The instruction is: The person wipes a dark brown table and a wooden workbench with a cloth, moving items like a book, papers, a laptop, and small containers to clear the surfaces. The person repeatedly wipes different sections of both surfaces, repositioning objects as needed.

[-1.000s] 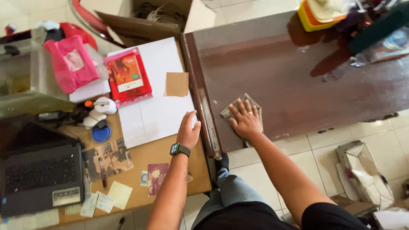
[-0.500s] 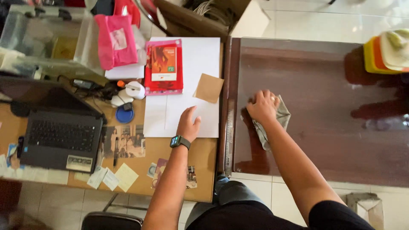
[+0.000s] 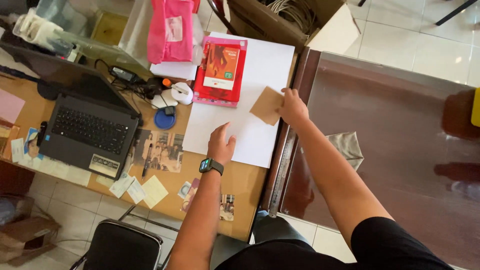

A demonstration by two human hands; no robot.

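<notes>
Beside the large white paper sheet [image 3: 252, 115] on the tabletop [image 3: 235, 175], the right hand [image 3: 292, 107] pinches a small brown card square [image 3: 266, 105], seemingly light, thin and bendable, best taken at its edge, while the left hand [image 3: 220, 145] rests spread flat.

Brown card [image 3: 266, 105] lies on sheet [image 3: 250, 130], laptop [image 3: 87, 132] left.

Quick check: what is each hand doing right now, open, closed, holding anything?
Left hand: open, resting flat on the white sheet, holding nothing.
Right hand: closed on the edge of the brown paper square.
</notes>
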